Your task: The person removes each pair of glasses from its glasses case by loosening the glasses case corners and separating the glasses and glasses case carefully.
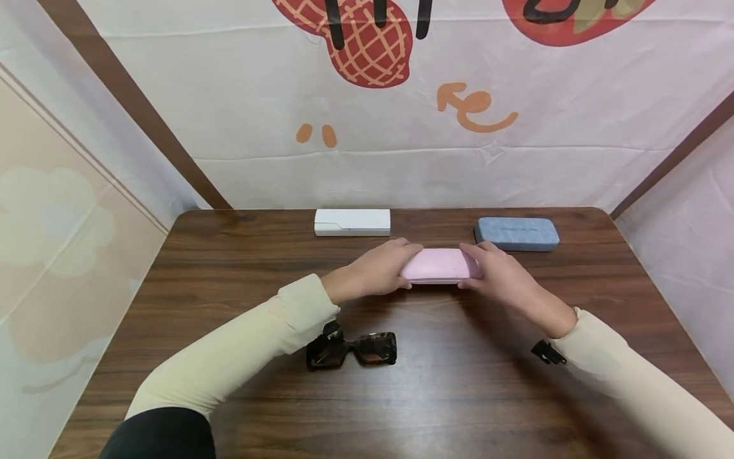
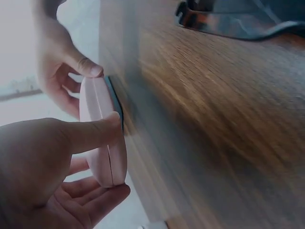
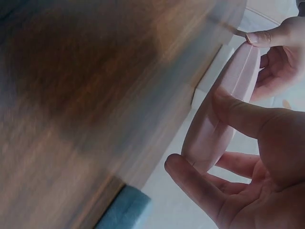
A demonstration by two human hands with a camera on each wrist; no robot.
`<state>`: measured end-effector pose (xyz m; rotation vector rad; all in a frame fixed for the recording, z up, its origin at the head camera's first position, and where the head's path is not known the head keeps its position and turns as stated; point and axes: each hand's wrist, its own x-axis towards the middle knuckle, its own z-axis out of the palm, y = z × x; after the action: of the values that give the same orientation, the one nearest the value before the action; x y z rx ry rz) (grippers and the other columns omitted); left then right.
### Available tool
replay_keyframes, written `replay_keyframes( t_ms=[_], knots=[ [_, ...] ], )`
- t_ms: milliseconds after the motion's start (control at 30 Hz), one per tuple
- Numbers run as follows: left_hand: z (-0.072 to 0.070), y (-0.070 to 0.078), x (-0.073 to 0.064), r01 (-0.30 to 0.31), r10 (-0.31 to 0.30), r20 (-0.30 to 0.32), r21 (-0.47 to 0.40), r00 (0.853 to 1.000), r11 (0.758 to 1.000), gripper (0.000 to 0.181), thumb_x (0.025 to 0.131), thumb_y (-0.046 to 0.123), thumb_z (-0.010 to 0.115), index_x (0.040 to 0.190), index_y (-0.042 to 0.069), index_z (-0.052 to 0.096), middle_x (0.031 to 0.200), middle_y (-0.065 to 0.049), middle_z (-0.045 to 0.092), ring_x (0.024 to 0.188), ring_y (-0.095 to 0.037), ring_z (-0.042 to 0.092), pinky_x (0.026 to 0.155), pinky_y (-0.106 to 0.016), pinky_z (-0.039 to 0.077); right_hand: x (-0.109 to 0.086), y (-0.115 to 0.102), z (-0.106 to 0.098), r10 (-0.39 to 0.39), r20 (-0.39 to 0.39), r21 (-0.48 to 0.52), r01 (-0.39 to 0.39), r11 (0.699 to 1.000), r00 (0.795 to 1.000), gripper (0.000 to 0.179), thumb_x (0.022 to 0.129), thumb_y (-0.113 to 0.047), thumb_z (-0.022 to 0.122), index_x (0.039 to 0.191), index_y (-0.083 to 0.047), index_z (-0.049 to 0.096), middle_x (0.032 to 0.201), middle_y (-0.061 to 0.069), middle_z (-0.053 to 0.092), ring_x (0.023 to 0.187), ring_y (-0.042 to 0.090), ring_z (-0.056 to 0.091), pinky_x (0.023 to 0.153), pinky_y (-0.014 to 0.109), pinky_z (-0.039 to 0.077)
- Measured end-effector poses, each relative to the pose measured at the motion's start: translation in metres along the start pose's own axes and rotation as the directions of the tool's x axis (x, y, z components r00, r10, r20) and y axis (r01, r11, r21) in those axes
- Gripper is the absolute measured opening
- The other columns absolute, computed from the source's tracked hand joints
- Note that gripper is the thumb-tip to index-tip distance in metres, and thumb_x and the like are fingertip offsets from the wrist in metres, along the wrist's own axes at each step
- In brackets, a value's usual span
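Note:
A closed pink glasses case [image 1: 440,266] is held lengthwise between both hands over the back half of the table. My left hand [image 1: 378,271] grips its left end, thumb along the near side with its seam and fingers behind. At the other end my right hand [image 1: 504,277] holds it the same way. The wrist views show the case [image 2: 97,138] raised off the wood, its lid seam running between the thumbs. Dark tortoiseshell sunglasses [image 1: 374,349] lie nearer the front, partly hidden by the left sleeve [image 1: 287,312].
Along the back edge of the wooden table [image 1: 459,395] lie a white case [image 1: 352,223] on the left and a blue case [image 1: 517,234] on the right, close behind the right hand. A printed cloth [image 1: 246,95] hangs behind the table.

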<state>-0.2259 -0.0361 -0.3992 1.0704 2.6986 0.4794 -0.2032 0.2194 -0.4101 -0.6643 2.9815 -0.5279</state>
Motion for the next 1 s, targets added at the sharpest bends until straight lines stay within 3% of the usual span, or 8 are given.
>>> replay_keyframes(
  t_ms=[433, 667, 1000],
  knots=[
    [0.007, -0.027, -0.018, 0.010, -0.011, -0.003, -0.102, 1.000, 0.995, 0.071, 0.088, 0.015, 0.081, 0.148, -0.001, 0.048, 0.139, -0.017, 0.056, 0.126, -0.027, 0.055, 0.106, -0.039, 0.044, 0.009, -0.008, 0.022, -0.034, -0.003, 0.017, 0.034, 0.999, 0.999, 0.073, 0.083, -0.026, 0.087, 0.143, 0.002, 0.055, 0.118, 0.023, 0.062, 0.099, 0.033, 0.065, 0.085, 0.049, 0.053],
    [0.013, -0.041, -0.026, -0.027, 0.025, -0.024, -0.121, 0.999, 0.992, 0.072, 0.087, 0.017, 0.083, 0.147, -0.003, 0.049, 0.138, -0.017, 0.057, 0.126, -0.028, 0.055, 0.107, -0.040, 0.043, 0.011, -0.014, 0.030, -0.044, -0.007, 0.015, 0.044, 0.999, 0.999, 0.073, 0.081, -0.027, 0.089, 0.140, 0.001, 0.058, 0.116, 0.022, 0.062, 0.097, 0.032, 0.064, 0.084, 0.050, 0.053],
    [0.019, -0.049, -0.031, -0.029, 0.024, -0.031, -0.158, 0.999, 0.987, 0.073, 0.083, 0.018, 0.087, 0.144, -0.002, 0.052, 0.137, -0.016, 0.058, 0.125, -0.027, 0.055, 0.106, -0.041, 0.043, 0.014, -0.021, 0.037, -0.024, 0.024, -0.006, 0.024, 1.000, 0.999, 0.073, 0.082, -0.031, 0.088, 0.141, -0.001, 0.057, 0.121, 0.021, 0.062, 0.104, 0.033, 0.065, 0.088, 0.050, 0.053]
  ],
)
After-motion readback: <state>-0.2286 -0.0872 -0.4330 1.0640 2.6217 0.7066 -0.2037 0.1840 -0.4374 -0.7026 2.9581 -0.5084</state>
